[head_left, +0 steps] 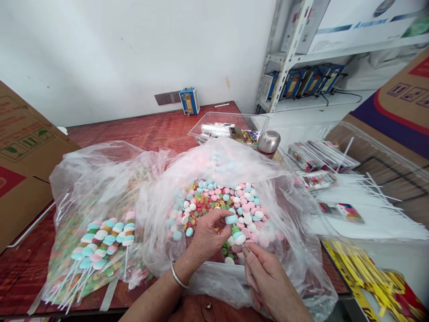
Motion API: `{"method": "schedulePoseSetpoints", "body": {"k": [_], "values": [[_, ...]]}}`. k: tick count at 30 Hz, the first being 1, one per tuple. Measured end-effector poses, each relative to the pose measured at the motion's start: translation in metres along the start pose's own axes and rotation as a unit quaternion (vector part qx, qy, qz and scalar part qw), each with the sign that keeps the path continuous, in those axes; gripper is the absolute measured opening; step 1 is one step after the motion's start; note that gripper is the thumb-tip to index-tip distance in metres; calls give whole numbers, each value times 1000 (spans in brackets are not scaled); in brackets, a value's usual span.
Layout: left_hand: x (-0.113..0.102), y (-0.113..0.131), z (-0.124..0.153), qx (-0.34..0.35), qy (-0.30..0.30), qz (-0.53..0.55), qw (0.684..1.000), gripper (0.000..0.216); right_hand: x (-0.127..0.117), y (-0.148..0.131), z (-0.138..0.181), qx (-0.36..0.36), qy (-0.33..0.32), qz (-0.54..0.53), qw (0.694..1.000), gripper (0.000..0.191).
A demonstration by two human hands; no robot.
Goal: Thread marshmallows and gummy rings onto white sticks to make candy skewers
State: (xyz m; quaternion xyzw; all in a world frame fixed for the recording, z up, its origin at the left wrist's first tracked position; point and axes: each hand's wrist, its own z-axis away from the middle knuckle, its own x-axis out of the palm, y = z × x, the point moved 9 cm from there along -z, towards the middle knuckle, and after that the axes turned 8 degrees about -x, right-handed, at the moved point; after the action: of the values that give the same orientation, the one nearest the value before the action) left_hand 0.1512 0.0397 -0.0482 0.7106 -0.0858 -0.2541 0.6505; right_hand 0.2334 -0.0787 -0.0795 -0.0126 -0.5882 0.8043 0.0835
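A clear plastic bag (pixel 231 161) lies open on the table, full of pink, blue and white round candies (pixel 246 208) mixed with small coloured rings. My left hand (pixel 208 235) reaches into it, fingers pinched on a blue candy (pixel 231 219). My right hand (pixel 264 277) is closed just below, pinching the lower end of a short stack of candies (pixel 238 238) that seems to sit on a stick. A silver bangle (pixel 177 277) is on my left wrist.
A second clear bag (pixel 97 179) at left holds finished candy sticks (pixel 103 241) laid in a row. A clear tray (pixel 224 125) and a metal-capped bottle (pixel 268 142) stand behind. White sticks (pixel 362 188) lie at right, cardboard boxes (pixel 23 156) at both sides, shelving (pixel 301 67) behind.
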Motion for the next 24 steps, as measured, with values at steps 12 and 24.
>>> {"method": "schedulePoseSetpoints", "body": {"k": [12, 24], "values": [[9, 1, 31, -22, -32, 183, 982, 30, -17, -5, -18, -172, 89, 221, 956, 37], [35, -21, 14, -232, 41, 535, 811, 32, -17, -9, 0, -264, 90, 405, 871, 32]]}}
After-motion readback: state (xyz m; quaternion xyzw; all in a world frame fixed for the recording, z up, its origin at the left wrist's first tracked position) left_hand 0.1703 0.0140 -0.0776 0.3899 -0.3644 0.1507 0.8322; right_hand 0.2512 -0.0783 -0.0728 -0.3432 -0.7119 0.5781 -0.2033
